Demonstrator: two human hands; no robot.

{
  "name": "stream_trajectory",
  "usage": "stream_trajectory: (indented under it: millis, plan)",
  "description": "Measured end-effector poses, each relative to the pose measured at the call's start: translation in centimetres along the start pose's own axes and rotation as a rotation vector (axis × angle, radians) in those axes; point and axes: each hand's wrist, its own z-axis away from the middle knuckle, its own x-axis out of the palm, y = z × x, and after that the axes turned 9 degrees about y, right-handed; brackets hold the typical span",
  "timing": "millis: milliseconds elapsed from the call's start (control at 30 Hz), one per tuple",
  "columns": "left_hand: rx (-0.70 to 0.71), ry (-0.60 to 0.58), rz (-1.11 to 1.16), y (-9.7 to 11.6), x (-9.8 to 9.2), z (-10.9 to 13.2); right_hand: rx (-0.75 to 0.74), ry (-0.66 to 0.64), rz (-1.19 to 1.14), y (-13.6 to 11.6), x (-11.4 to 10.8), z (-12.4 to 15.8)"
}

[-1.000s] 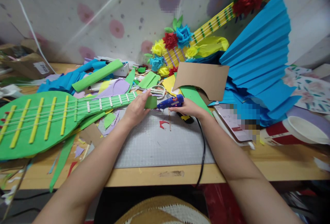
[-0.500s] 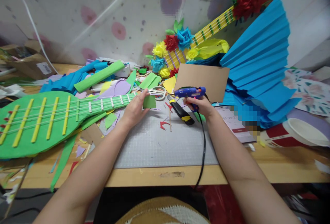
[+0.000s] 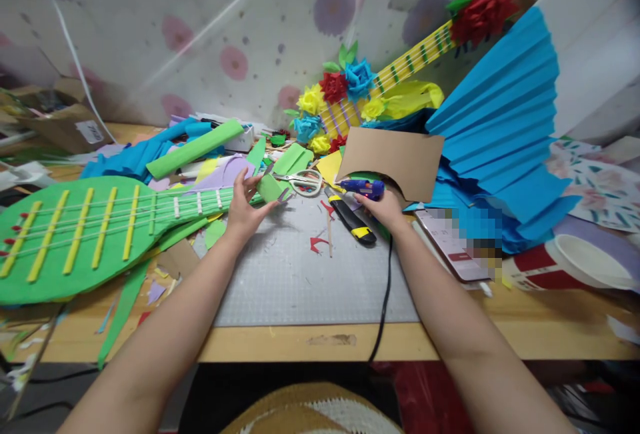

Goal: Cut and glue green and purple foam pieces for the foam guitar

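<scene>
A green paper-covered guitar shape [image 3: 95, 241] with yellow strips and pale strings lies at the left, its neck pointing inward. My left hand [image 3: 243, 211] is at the neck's far end, thumb and fingers spread around a small green paper piece [image 3: 271, 188]. Whether the fingers touch that piece is unclear. Scissors with pale handles [image 3: 307, 183] lie just beyond. My right hand [image 3: 384, 209] is closed around the handle of a blue hot glue gun [image 3: 364, 188], its nozzle pointing left. A black and yellow utility knife [image 3: 350, 219] lies between the hands.
A grey cutting mat [image 3: 300, 294] with paper scraps covers the table's middle. Brown cardboard [image 3: 393, 154] with a curved cutout stands behind the glue gun. Blue pleated paper [image 3: 505, 114], a phone [image 3: 453, 247] and a paper bucket [image 3: 545, 264] are at right. The gun's black cord [image 3: 385, 301] hangs over the edge.
My left hand has drawn back leftward and its fingers have spread. The right hand has lowered the glue gun slightly toward the table, uncovering the cardboard's cutout.
</scene>
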Motion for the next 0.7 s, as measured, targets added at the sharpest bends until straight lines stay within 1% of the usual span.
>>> stream_trajectory:
  millis: [67,133,167,267,300,333,367,400,467,500,533,600,700]
  plan:
    - [-0.021,-0.018,0.012,0.1,0.0,0.1,-0.011,-0.009,0.04,0.0,0.2,0.0]
    - [-0.007,-0.059,0.002,0.4,0.0,0.1,-0.05,0.033,0.032,-0.1,0.1,0.0]
    - [0.01,-0.078,-0.009,0.6,-0.1,0.2,-0.079,0.096,0.016,-0.4,-0.1,0.0]
    - [0.071,-0.108,-0.061,1.0,-0.1,0.2,-0.23,0.367,-0.051,-2.0,-1.0,0.4]
    - [0.088,-0.112,-0.079,1.1,-0.1,0.2,-0.306,0.412,-0.078,-2.8,-1.3,0.7]
    - [0.104,-0.117,-0.093,1.2,-0.1,0.2,-0.379,0.404,-0.106,-3.8,-1.5,1.0]
    - [0.122,-0.122,-0.103,1.3,-0.1,0.2,-0.437,0.341,-0.127,-4.8,-1.5,1.5]
    - [0.143,-0.129,-0.109,1.4,0.0,0.2,-0.486,0.225,-0.143,-5.8,-1.4,1.9]
    - [0.188,-0.142,-0.112,1.5,0.1,0.2,-0.582,-0.061,-0.165,-7.8,-0.4,2.7]
    - [0.212,-0.147,-0.113,1.6,0.2,0.2,-0.621,-0.178,-0.159,-8.6,0.3,3.1]
    - [0.231,-0.151,-0.116,1.7,0.2,0.3,-0.65,-0.265,-0.139,-9.3,1.0,3.4]
    - [0.255,-0.158,-0.125,1.9,0.3,0.4,-0.704,-0.36,-0.086,-10.2,2.6,3.7]
    - [0.272,-0.172,-0.14,1.9,0.3,0.5,-0.762,-0.389,-0.042,-10.4,4.3,3.8]
